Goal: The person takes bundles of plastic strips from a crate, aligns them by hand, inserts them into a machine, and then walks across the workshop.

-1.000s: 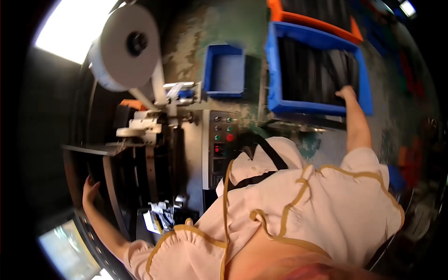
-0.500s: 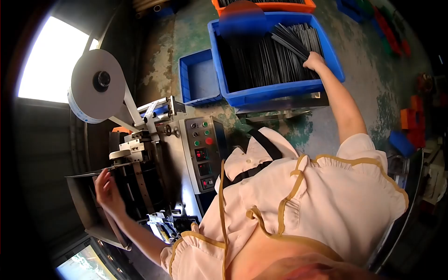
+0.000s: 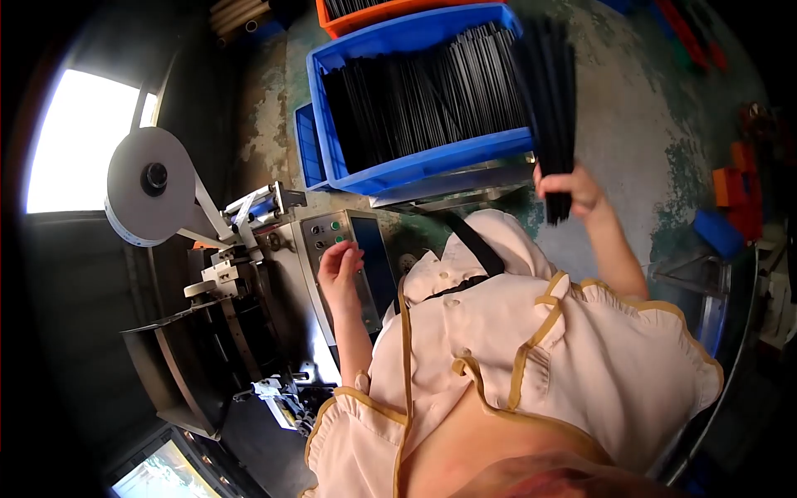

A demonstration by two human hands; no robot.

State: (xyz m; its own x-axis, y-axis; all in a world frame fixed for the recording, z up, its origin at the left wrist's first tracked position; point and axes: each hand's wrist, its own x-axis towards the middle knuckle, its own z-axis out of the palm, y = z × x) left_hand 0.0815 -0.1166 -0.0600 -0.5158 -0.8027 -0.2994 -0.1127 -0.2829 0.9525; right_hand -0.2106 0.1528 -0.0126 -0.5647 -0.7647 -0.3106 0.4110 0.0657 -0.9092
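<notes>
My right hand (image 3: 573,189) is closed around the lower part of a bundle of thin black strips (image 3: 550,100). The bundle stands roughly upright, just right of a large blue crate (image 3: 427,159) that holds many more black strips (image 3: 432,91) packed side by side. In front of the machine's control panel (image 3: 320,228) is my left hand (image 3: 339,270). Its fingers are loosely bent and I see nothing in them. Whether it touches the panel I cannot tell.
The machine carries a large white label roll (image 3: 149,187) at left. A smaller blue bin (image 3: 309,149) sits behind the crate's left side, and an orange crate (image 3: 357,21) is beyond. A metal stand (image 3: 448,184) is under the crate. A lit screen (image 3: 166,469) shows lower left.
My right hand has lifted the bundle of strips out of the crate and brought it closer to my body. My left hand has moved right, from the machine's far left to the control panel.
</notes>
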